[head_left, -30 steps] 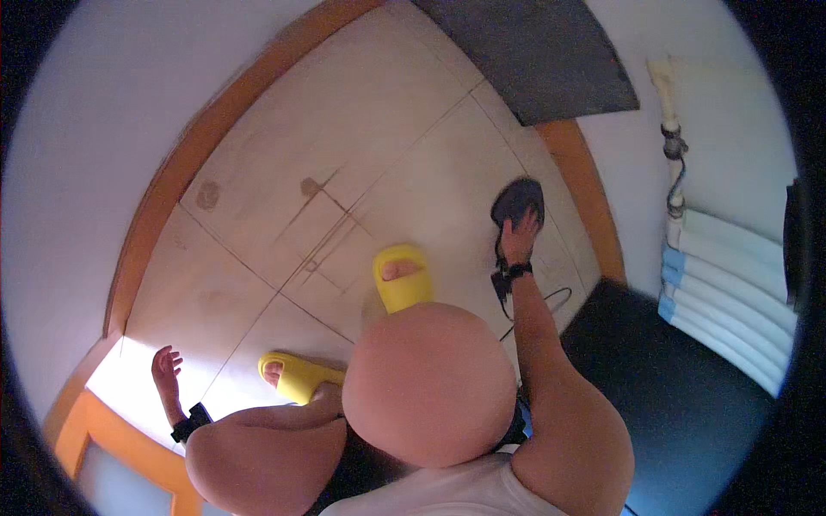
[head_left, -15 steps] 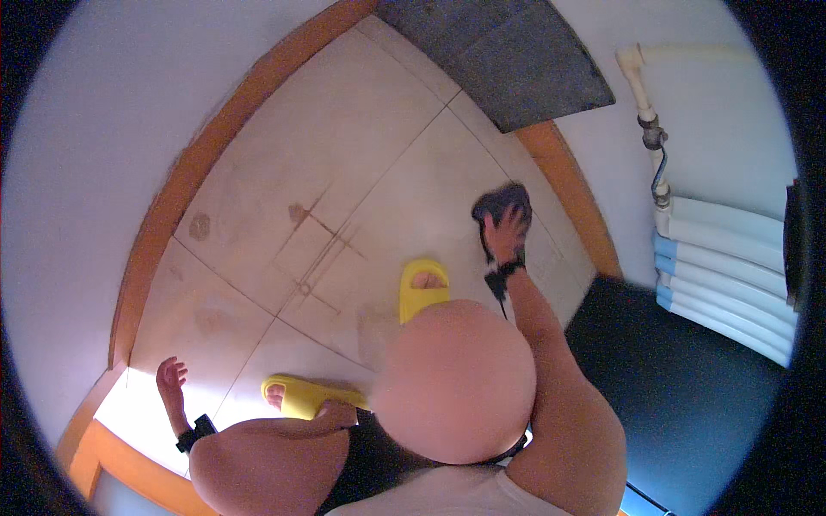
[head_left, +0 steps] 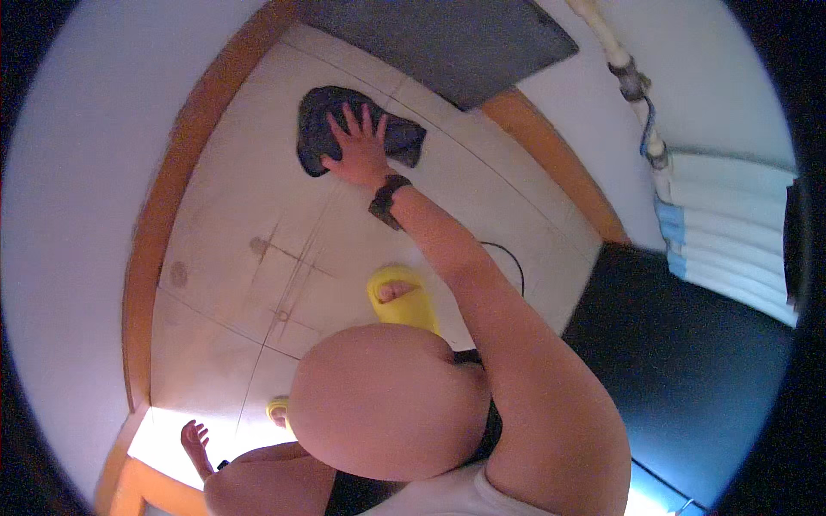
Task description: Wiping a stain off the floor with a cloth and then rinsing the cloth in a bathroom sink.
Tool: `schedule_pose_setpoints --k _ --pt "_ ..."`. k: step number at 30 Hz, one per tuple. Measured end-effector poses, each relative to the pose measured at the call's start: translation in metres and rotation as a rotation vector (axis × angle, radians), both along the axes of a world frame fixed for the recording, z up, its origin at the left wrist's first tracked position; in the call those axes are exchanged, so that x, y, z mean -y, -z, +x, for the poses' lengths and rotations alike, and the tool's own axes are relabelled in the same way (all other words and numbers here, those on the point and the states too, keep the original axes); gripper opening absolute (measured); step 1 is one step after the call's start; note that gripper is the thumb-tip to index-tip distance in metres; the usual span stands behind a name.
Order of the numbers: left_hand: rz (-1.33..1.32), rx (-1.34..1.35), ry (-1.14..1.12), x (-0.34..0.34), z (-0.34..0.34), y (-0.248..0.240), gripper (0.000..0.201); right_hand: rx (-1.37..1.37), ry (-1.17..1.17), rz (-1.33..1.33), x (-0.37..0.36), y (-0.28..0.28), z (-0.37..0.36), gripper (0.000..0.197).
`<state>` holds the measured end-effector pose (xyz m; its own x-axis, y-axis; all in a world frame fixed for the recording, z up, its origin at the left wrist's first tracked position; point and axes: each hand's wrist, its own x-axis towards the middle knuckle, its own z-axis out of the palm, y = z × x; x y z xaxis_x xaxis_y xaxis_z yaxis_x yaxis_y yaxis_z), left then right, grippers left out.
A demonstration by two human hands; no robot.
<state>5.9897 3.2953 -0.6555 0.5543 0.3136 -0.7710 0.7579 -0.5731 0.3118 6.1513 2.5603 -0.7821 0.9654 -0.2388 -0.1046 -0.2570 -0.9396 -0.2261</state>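
Observation:
My right hand (head_left: pixel 360 153) lies on a dark cloth (head_left: pixel 314 129) spread on the tiled floor (head_left: pixel 232 189), toward the far side. Its fingers are apart and flat, pressing from above without closing round the fabric. A black band (head_left: pixel 389 202) circles that wrist. Down at the lower left, my left hand (head_left: pixel 194 437) hangs beside my bent knee, fingers loosely apart and holding nothing. Yellow slippers are on my feet; one slipper (head_left: pixel 413 311) shows ahead of the right knee, and the other slipper (head_left: pixel 277 409) is mostly hidden behind it.
A dark grey panel (head_left: pixel 447 43) stands at the far side. Brown baseboard (head_left: pixel 142 284) borders the walls. To the right are a pipe with a valve (head_left: pixel 632 84), stacked white slats (head_left: pixel 731 232) and a large black surface (head_left: pixel 671 344). A thin black cord (head_left: pixel 516 262) curves near my right arm.
My right hand has slid the dark cloth forward and to the left across the floor. My left hand has shifted slightly down and right in view, still empty.

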Motion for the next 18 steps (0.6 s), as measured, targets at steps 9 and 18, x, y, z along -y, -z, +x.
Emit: schedule_pose_setpoints --k 9,18 --pt "0.016 -0.042 0.003 -0.012 0.022 0.008 0.034 -0.087 0.377 -0.194 0.089 -0.010 -0.138 0.083" --pt "0.062 -0.060 0.024 -0.019 0.025 -0.003 0.033 -0.170 0.971 -0.379 0.184 -0.019 -0.364 0.076"
